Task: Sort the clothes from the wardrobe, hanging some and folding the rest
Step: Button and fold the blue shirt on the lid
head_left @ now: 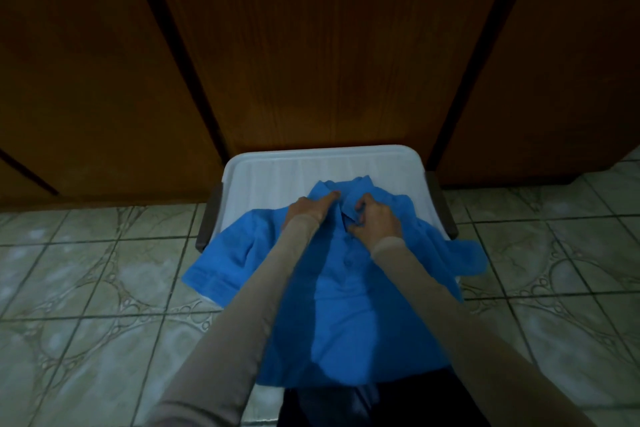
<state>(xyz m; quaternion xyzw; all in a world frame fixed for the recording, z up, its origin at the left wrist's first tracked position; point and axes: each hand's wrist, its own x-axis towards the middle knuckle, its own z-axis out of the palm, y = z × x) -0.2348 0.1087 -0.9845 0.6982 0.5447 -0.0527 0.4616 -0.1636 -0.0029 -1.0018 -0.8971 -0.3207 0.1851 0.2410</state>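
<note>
Two beige sleeves (249,315) reach forward from the bottom of the view, over a dark garment (332,402) at the lower edge. A blue shirt (349,308) lies spread front-up on a white tray (277,166), its short sleeves hanging over both sides. The left hand (306,210) lies on the collar (349,192), fingers extended along the fabric. The right hand (375,218) is curled, pinching the cloth at the placket just below the collar. Wooden wardrobe doors (311,45) stand behind the tray; patterned floor tiles (86,270) lie around it.
</note>
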